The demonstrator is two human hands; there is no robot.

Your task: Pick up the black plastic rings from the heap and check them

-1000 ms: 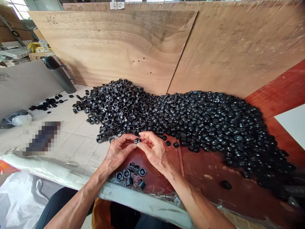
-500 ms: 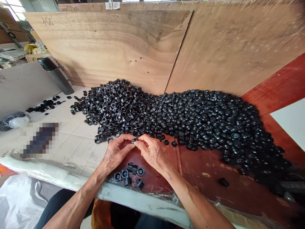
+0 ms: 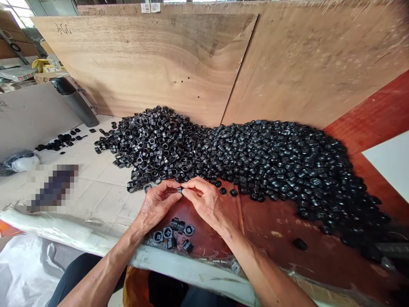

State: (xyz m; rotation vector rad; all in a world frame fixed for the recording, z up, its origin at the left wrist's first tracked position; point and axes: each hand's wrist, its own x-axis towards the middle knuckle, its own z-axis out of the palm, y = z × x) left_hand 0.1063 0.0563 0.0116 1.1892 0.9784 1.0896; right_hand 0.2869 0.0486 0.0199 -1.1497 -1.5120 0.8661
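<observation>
My left hand [image 3: 157, 204] and my right hand [image 3: 204, 199] meet fingertip to fingertip over the table's near edge. Both pinch one small black plastic part [image 3: 179, 189] between thumbs and forefingers. Just beyond the hands lies a large heap of black plastic rings and caps [image 3: 243, 157], spread from the middle to the far right. Several finished-looking black pieces [image 3: 174, 233] sit in a small cluster below my wrists, close to the table's front edge.
Plywood boards [image 3: 166, 64] lean upright behind the heap. A grey and black cylinder [image 3: 74, 100] lies tilted at the back left, with a few scattered black parts [image 3: 60, 140] near it. A lone black piece [image 3: 300, 244] rests on the red surface at the right. Plastic sheeting [image 3: 25, 268] hangs below left.
The hands have barely moved; my fingers have closed tighter on the small black part. The camera shifted slightly between the first frame and the later two.
</observation>
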